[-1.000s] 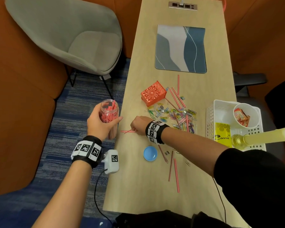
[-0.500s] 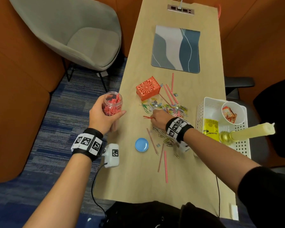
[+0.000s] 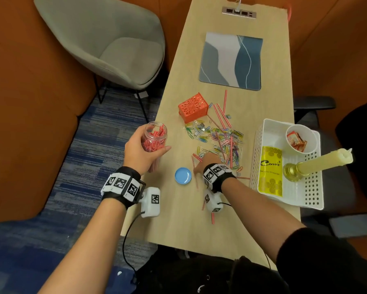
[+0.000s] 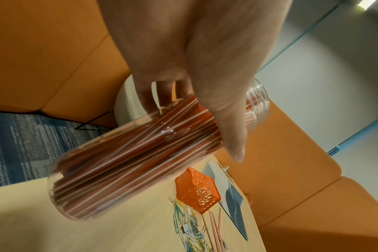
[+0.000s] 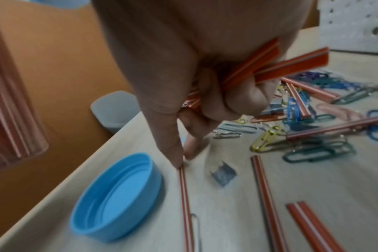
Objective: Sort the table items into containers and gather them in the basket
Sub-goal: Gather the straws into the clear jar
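The left hand (image 3: 141,152) grips the jar (image 3: 155,137) already full of many straws beside the table edge, while the right hand (image 3: 208,161), closed around some straws (image 5: 274,68), reaches another; paper clips (image 3: 218,139) remain unsorted, the basket (image 3: 263,132) partly filled.

A yellow packet (image 3: 270,171) lying in the white basket (image 3: 311,194) carries the black script word "Carrie"; the smaller line printed beneath it is too blurred to read.

You have a grey chair (image 3: 106,43) left of the table, a blue-grey mat (image 3: 231,60) at its far end, and a socket strip (image 3: 239,12) beyond.
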